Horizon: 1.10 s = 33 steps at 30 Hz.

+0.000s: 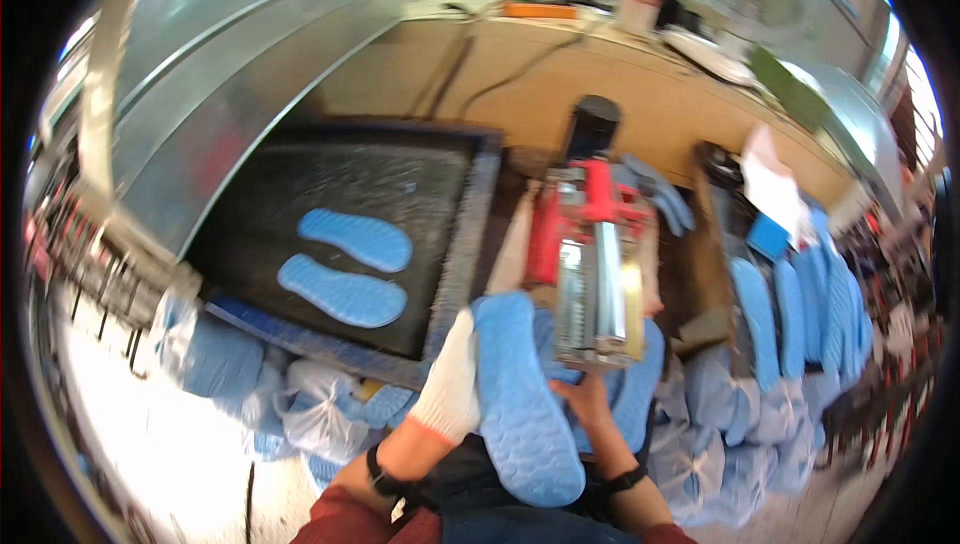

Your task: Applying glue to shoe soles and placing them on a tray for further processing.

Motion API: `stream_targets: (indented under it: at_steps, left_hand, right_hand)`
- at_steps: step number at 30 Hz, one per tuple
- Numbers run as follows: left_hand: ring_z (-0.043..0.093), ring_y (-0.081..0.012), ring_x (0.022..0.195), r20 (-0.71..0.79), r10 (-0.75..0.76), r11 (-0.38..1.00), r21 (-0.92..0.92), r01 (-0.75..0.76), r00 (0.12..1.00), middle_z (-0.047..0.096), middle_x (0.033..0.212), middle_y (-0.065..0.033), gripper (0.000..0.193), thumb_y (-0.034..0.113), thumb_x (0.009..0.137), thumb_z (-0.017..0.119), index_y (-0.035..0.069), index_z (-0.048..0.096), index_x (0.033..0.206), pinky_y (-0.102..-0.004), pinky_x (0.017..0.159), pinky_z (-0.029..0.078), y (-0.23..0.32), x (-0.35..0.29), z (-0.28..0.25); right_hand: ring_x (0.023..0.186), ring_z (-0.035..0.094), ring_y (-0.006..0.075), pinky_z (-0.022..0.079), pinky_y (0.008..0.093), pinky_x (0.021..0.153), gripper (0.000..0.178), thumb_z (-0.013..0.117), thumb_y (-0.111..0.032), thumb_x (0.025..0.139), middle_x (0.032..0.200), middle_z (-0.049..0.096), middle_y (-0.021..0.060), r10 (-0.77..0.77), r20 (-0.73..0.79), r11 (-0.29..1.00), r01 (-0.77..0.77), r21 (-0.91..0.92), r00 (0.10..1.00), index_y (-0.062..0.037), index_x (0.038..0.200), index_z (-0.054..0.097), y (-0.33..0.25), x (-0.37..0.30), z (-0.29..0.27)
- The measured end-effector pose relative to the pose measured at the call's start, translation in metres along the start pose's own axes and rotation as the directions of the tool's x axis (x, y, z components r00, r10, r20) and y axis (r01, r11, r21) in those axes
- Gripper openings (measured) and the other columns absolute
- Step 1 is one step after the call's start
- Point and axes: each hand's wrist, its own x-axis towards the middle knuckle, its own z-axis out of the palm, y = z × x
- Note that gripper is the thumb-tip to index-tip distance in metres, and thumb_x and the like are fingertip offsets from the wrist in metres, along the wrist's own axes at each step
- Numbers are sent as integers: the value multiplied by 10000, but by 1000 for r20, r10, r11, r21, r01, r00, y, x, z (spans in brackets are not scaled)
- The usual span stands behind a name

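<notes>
My left hand (451, 384), in a white knit glove, grips the edge of a blue shoe insole (525, 404) with a bumpy face, held tilted in front of my body. My bare right hand (588, 402) reaches to the near end of a red machine with shiny metal rollers (600, 284). Its fingertips are partly hidden by the machine and the held insole, so their grip cannot be made out. More blue insoles (636, 394) lie beneath and beside the rollers, near that hand.
Left, a dark tray (440, 294) with a worn blue rim bears two blue insoles (345, 290); a sheet-metal hood (260, 64) stands over it. Right, a row of blue insoles (800, 314) stands by a white paper (770, 179). Bagged blue insoles (325, 404) sit below. A blue glove (660, 192) lies behind the machine.
</notes>
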Motion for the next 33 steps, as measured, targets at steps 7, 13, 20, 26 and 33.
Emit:
stream_targets:
  at_steps: [7,13,20,26,33]
  left_hand:
    - [543,-260,1149,-247,617,758,-67,-648,747,563,1261,-139,679,558,970,306,-12,504,1281,-382,1003,421,194,110,-63]
    - [453,-277,1288,-666,542,741,90,-665,513,425,1434,-175,709,541,961,292,-24,413,1371,-323,1082,327,273,178,-77]
    - [387,-388,1315,-391,911,398,917,-32,131,413,1402,-278,779,563,947,320,-90,382,1368,-375,1080,303,293,177,-82]
    - [224,-270,1420,530,608,442,394,-806,592,247,1527,-166,671,456,996,342,-27,258,1454,-424,1152,198,95,113,64]
    - [431,-217,1255,516,489,403,581,-707,703,458,1331,-123,574,411,1022,316,46,283,1464,-362,1084,313,-7,110,23]
  right_hand:
    - [971,573,130,441,265,830,272,596,-42,879,1053,634,29,298,130,815,-323,480,946,-50,1149,618,-22,-7,-2]
    - [999,557,130,431,266,884,328,538,-53,919,1118,600,56,163,-140,916,-97,389,977,-13,1245,526,-71,2,-59]
    - [927,552,323,453,362,820,462,581,77,687,1007,567,162,-571,-49,597,374,-709,819,-130,1086,690,-120,77,-92]
    - [1046,559,303,460,367,903,554,700,1,732,1152,593,134,-582,164,628,569,-531,796,-89,1260,560,-153,82,-104]
    - [894,598,279,499,394,761,368,652,-151,842,1042,601,162,-403,-337,815,166,-555,851,-42,1179,555,-55,10,-79]
